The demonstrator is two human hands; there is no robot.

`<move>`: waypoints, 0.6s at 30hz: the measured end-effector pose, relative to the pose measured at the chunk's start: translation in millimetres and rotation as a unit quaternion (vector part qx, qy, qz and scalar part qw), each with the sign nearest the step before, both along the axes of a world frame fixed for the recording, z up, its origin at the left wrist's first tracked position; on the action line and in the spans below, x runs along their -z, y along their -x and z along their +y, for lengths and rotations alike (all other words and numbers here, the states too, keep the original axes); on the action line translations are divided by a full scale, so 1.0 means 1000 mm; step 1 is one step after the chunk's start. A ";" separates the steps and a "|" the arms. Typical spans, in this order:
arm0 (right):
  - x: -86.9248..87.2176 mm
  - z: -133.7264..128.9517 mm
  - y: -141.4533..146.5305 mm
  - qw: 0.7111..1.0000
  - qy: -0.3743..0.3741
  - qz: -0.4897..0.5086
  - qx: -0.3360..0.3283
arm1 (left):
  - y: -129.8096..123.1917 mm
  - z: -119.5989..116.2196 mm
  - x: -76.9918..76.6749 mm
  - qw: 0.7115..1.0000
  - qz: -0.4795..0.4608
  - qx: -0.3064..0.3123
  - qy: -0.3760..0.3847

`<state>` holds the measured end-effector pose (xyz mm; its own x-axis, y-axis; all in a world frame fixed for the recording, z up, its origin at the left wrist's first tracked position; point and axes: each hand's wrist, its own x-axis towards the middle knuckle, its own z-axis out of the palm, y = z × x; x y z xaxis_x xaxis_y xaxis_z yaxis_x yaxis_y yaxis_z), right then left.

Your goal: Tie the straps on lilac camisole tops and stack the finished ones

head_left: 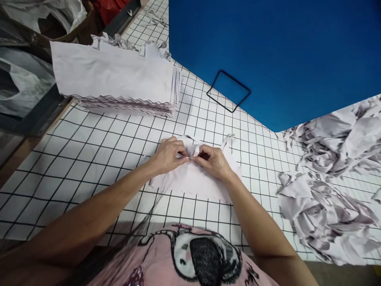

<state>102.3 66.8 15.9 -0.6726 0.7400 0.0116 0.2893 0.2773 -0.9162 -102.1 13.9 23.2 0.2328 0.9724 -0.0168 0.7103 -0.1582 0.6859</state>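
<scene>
While both hands meet near the centre of the frame, I have the white cloth piece (190,182) right under them, flat on the gridded table (98,159). Its long axis runs left to right, and most of its bare face lies below the fingertips, toward the bottom of the frame. Neither side is favoured: the left hand (169,156) and right hand (214,161) are about equally near its middle.

On each I read thumb and forefinger as brought together in a narrow pinch on the cloth, the two pinches just beside each other; I can't tell how many layers they grip. A narrow loop (228,140) lies just beyond the right hand. I also see a stack of folded cloth (116,75) at upper left and a crumpled pile (324,218) at lower right.
</scene>
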 end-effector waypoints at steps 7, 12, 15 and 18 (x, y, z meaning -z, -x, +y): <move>0.004 -0.001 0.004 1.000 -0.011 0.008 0.016 | 0.000 0.002 -0.002 1.000 0.022 0.007 0.009; 0.007 -0.002 0.008 0.999 -0.012 0.021 0.034 | 0.000 0.003 -0.002 1.000 0.015 0.020 0.010; 0.007 -0.002 0.009 0.998 -0.010 0.026 0.048 | 0.000 0.004 -0.002 1.000 0.011 0.021 0.012; 0.006 -0.003 0.011 0.998 0.000 0.023 0.061 | -0.001 0.004 -0.002 1.000 0.014 0.018 0.013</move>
